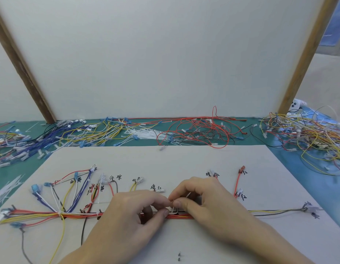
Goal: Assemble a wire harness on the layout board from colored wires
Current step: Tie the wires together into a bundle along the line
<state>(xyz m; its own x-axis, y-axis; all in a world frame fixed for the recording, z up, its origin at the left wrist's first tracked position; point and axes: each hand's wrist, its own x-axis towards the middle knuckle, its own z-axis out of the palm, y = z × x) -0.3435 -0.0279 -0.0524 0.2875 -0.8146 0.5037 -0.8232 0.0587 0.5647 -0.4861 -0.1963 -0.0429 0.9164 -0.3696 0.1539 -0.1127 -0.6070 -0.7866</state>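
A white layout board [184,161] with handwritten marks lies in front of me. Along its lower part runs a bundle of coloured wires [79,215], with red, yellow, blue and white branches fanning up at the left. My left hand [134,212] and my right hand [201,199] meet over the bundle's middle. Both pinch a thin white cable tie [174,209] looped at the bundle. A red wire [237,181] stands alone at the right. The tie's lower part is hidden behind my fingers.
Loose wire piles lie beyond the board: blue and yellow [51,136] at the left, red [196,130] in the middle, mixed yellow [308,136] at the right. White cable ties [144,135] lie at the back and more cable ties [5,189] at the left edge. An upright panel closes the back.
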